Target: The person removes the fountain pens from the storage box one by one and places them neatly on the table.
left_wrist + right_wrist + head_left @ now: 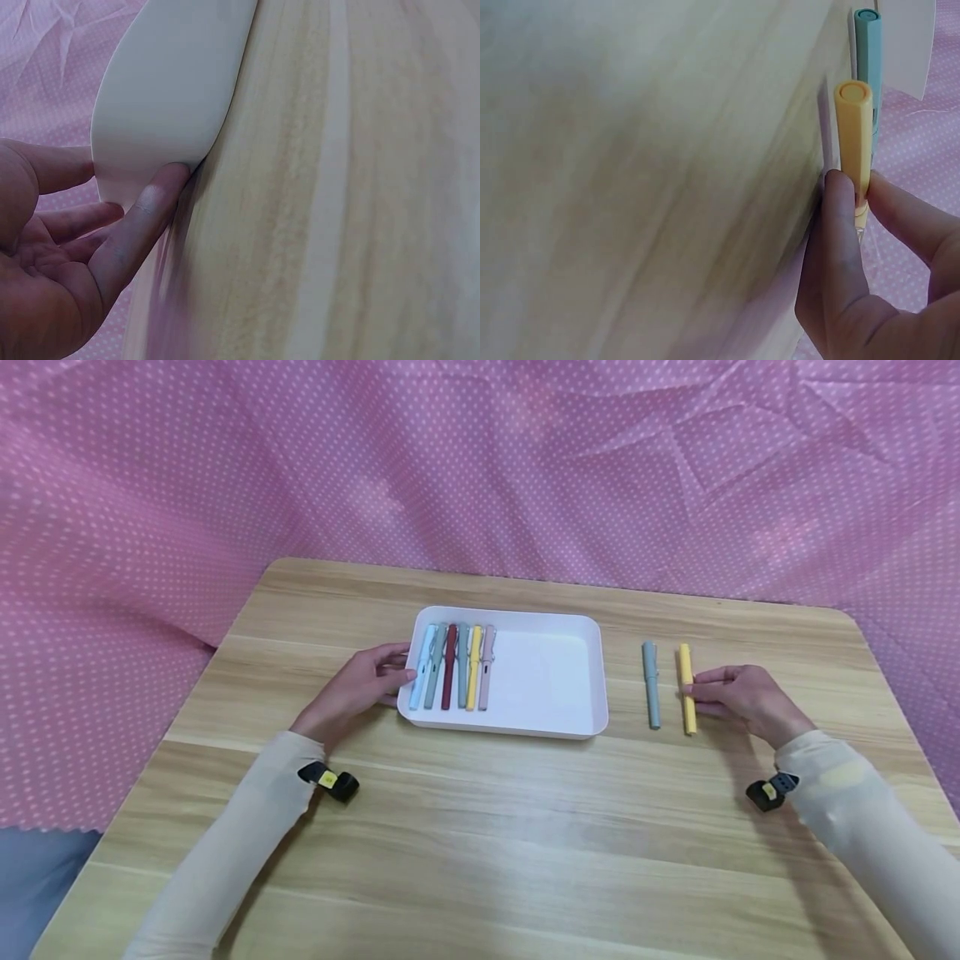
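At the left end of a white tray, my left hand holds the rim, thumb on the edge and other fingers against the outside. The left wrist view shows a finger of this left hand low on the outer wall of the tray. Inside the tray several capped pens lie side by side, among them a dark red pen. Right of the tray, my right hand pinches a yellow pen between thumb and fingers. A grey-green pen lies just left of it.
The wooden table has rounded far corners. A pink dotted cloth hangs behind it and along its sides. Each wrist wears a small black camera, like the left camera.
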The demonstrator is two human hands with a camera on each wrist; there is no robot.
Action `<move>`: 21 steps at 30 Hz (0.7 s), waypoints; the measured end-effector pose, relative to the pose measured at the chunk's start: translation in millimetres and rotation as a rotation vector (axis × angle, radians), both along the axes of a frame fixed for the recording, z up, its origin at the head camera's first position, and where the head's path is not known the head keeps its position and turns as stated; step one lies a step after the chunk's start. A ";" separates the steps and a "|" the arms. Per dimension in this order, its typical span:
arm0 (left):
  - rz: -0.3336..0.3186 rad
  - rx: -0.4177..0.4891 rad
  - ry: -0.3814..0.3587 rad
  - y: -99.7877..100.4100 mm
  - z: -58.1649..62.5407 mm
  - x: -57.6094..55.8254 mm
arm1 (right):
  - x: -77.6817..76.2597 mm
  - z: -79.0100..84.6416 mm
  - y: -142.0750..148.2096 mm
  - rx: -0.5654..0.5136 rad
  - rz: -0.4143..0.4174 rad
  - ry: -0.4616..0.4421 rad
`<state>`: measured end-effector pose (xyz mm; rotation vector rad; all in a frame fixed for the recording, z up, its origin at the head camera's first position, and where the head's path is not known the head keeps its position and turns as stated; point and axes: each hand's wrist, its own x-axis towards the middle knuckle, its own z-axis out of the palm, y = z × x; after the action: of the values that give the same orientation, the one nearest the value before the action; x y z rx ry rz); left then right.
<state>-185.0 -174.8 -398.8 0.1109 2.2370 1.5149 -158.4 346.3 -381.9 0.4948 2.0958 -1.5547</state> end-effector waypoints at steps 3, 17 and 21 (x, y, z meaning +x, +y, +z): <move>0.014 0.000 -0.005 0.2 -0.3 0.0 | 0.2 -0.4 0.1 -0.004 -0.009 0.016; 0.023 -0.017 -0.017 1.3 2.7 0.8 | -0.8 1.2 -3.5 0.079 0.008 0.013; 0.021 -0.005 -0.008 0.5 1.4 0.6 | -0.5 0.5 -4.3 0.093 0.014 0.020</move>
<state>-184.5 -174.3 -397.4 0.0803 2.2425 1.5183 -158.9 342.1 -381.3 0.4985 2.1896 -1.4654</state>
